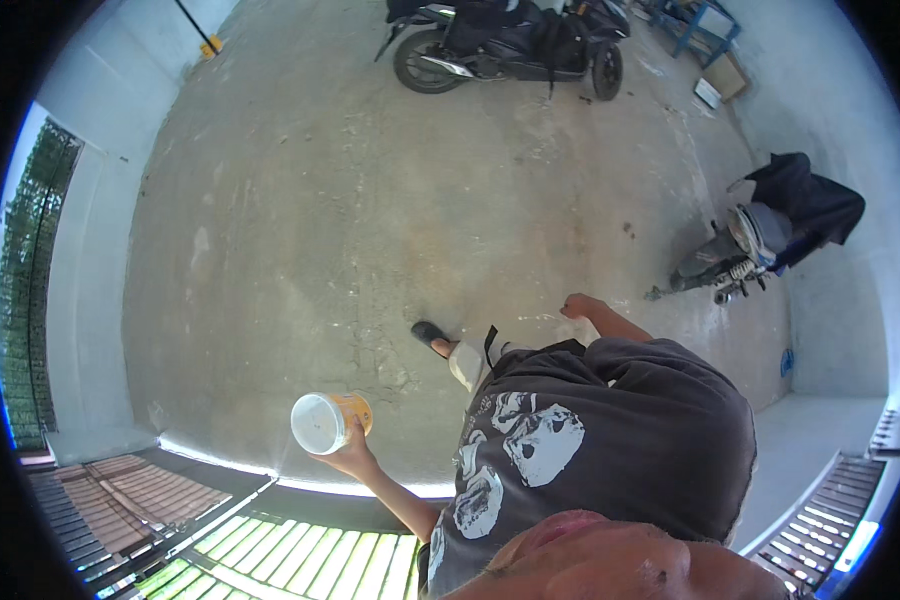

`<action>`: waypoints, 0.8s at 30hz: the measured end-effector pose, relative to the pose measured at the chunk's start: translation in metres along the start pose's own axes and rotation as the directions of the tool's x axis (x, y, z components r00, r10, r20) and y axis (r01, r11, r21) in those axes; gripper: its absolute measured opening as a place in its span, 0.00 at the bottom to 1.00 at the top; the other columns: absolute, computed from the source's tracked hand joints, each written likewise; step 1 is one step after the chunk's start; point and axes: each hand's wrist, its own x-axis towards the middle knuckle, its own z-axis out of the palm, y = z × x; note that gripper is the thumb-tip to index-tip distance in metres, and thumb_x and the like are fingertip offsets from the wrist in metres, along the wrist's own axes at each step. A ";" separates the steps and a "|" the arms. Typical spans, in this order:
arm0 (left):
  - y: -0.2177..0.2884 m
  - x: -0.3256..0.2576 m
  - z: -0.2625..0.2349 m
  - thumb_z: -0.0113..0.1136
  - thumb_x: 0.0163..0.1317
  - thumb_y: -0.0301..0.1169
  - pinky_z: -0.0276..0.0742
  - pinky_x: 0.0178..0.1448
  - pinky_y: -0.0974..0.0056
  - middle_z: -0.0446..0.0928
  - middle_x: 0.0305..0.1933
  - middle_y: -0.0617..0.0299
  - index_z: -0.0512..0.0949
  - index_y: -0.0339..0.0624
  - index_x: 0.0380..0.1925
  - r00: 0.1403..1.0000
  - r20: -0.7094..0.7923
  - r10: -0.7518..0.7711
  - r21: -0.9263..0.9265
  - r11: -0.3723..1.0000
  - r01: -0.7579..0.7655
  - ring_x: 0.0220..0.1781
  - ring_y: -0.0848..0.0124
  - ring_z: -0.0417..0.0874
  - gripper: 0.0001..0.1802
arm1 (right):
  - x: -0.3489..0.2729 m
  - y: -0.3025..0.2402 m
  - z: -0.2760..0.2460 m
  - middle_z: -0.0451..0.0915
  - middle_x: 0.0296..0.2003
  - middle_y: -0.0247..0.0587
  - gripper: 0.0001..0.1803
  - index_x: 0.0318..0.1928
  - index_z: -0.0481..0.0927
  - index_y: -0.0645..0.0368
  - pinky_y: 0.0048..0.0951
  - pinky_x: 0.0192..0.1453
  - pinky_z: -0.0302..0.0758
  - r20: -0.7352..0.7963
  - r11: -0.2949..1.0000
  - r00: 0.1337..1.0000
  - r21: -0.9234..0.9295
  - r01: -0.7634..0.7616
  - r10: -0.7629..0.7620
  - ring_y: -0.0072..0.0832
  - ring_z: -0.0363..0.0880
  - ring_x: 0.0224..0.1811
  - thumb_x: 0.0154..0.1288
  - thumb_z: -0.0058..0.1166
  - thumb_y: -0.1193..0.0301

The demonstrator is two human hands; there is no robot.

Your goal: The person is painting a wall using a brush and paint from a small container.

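- Above the concrete floor (320, 230), left hand (345, 452) grips a round yellow tub (330, 420) with white lid, held out sideways.
- Right hand (577, 305) swings free, fingers loosely curled, holding nothing.
- Flat cardboard box (727, 76) lies far right, near a blue frame (700, 25).

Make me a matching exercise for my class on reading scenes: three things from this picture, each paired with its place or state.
Things:
1. yellow tub
2. black motorbike
3. right hand

Places or states:
a. parked at the far side of the concrete floor
b. empty, out over the floor
c. held in the left hand

Pairs: 1-c, 2-a, 3-b
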 end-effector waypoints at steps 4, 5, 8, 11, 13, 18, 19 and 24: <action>-0.015 0.041 -0.010 0.86 0.44 0.31 0.68 0.78 0.44 0.66 0.73 0.45 0.56 0.40 0.74 0.997 -0.079 -0.023 0.037 0.999 0.026 0.73 0.51 0.70 0.60 | 0.044 -0.072 -0.019 0.82 0.57 0.60 0.30 0.56 0.85 0.64 0.51 0.67 0.75 0.021 0.997 0.999 -0.070 0.039 -0.037 0.56 0.79 0.62 0.73 0.49 0.50; -0.014 0.055 -0.008 0.87 0.43 0.31 0.67 0.78 0.45 0.66 0.72 0.46 0.57 0.40 0.74 0.998 -0.051 -0.030 0.008 0.999 0.031 0.74 0.51 0.70 0.61 | 0.054 -0.103 -0.033 0.82 0.57 0.60 0.30 0.56 0.85 0.64 0.51 0.67 0.75 0.024 0.993 0.997 -0.090 0.079 -0.077 0.56 0.79 0.62 0.73 0.49 0.50; -0.024 0.105 -0.011 0.87 0.41 0.32 0.65 0.78 0.46 0.65 0.72 0.47 0.56 0.40 0.74 0.999 -0.016 -0.030 0.064 0.997 0.031 0.74 0.52 0.69 0.62 | 0.092 -0.185 -0.072 0.83 0.54 0.63 0.30 0.51 0.87 0.64 0.53 0.64 0.76 -0.019 0.978 0.983 -0.103 0.180 -0.183 0.59 0.81 0.57 0.73 0.48 0.49; -0.030 0.149 -0.004 0.87 0.41 0.33 0.66 0.78 0.46 0.66 0.71 0.47 0.56 0.39 0.74 0.999 -0.032 0.011 -0.042 0.999 -0.012 0.73 0.52 0.69 0.62 | 0.154 -0.263 -0.105 0.84 0.48 0.65 0.30 0.46 0.87 0.64 0.52 0.57 0.78 -0.075 0.916 0.919 -0.143 0.374 -0.386 0.60 0.83 0.52 0.73 0.50 0.47; -0.018 0.172 -0.005 0.87 0.42 0.33 0.67 0.77 0.46 0.66 0.70 0.47 0.57 0.39 0.74 0.993 -0.093 -0.069 -0.069 0.996 0.063 0.73 0.52 0.70 0.61 | 0.160 -0.343 -0.138 0.86 0.46 0.63 0.29 0.45 0.87 0.64 0.51 0.53 0.79 -0.086 0.931 0.928 -0.086 0.355 -0.362 0.58 0.84 0.50 0.72 0.53 0.47; -0.042 0.211 -0.013 0.86 0.43 0.33 0.69 0.76 0.47 0.66 0.69 0.46 0.57 0.39 0.73 0.984 -0.156 -0.082 -0.086 0.994 0.070 0.72 0.53 0.70 0.60 | 0.143 -0.477 -0.180 0.88 0.40 0.58 0.27 0.47 0.88 0.62 0.49 0.50 0.80 -0.156 0.849 0.835 -0.073 0.524 -0.528 0.52 0.87 0.45 0.73 0.55 0.48; -0.051 0.219 -0.017 0.86 0.43 0.33 0.70 0.76 0.47 0.66 0.69 0.46 0.57 0.39 0.73 0.984 -0.157 -0.087 -0.087 0.993 0.074 0.72 0.53 0.71 0.60 | 0.143 -0.494 -0.181 0.87 0.42 0.60 0.27 0.47 0.87 0.63 0.49 0.52 0.80 -0.127 0.843 0.833 -0.064 0.535 -0.538 0.54 0.87 0.47 0.72 0.54 0.49; -0.085 0.262 -0.037 0.87 0.40 0.33 0.70 0.74 0.47 0.67 0.69 0.46 0.57 0.39 0.72 0.977 -0.185 -0.109 -0.097 0.991 0.092 0.71 0.52 0.72 0.61 | 0.145 -0.537 -0.156 0.87 0.43 0.61 0.26 0.48 0.87 0.63 0.49 0.56 0.81 -0.041 0.867 0.868 -0.089 0.491 -0.495 0.56 0.86 0.50 0.71 0.55 0.51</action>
